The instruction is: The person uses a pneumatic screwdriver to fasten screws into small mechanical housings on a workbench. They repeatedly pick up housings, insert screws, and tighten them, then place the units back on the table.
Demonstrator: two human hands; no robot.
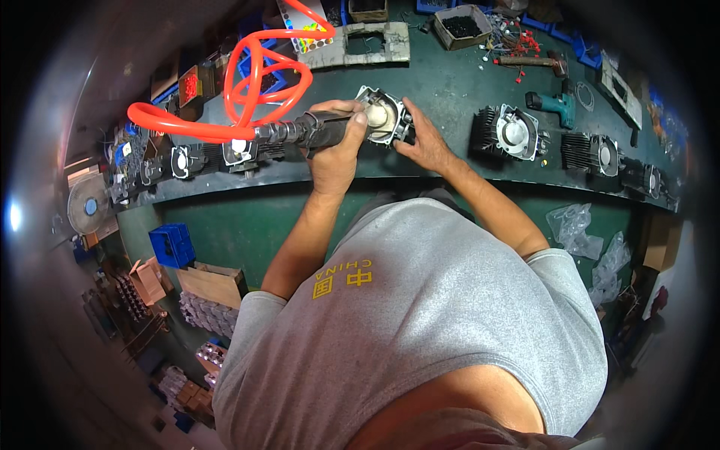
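Note:
Over the near edge of the workbench, my left hand (336,154) is wrapped round a dark air tool (319,130), its thumb lying along the body. A bright red coiled hose (187,131) joins the tool's left end through metal fittings. The tool's right end meets a small engine unit (381,116) with a pale metal housing and a round cream-coloured centre. My right hand (429,142) grips this engine unit from its right side, thumb below and fingers at the far side. Where exactly the tool tip touches is hidden by my left hand.
More finned engine units stand along the bench edge, one (514,133) to the right and others (240,152) to the left. Farther back lie a teal cordless drill (559,106), a hammer (525,61), a box of black parts (461,26) and a worn rectangular frame (394,43).

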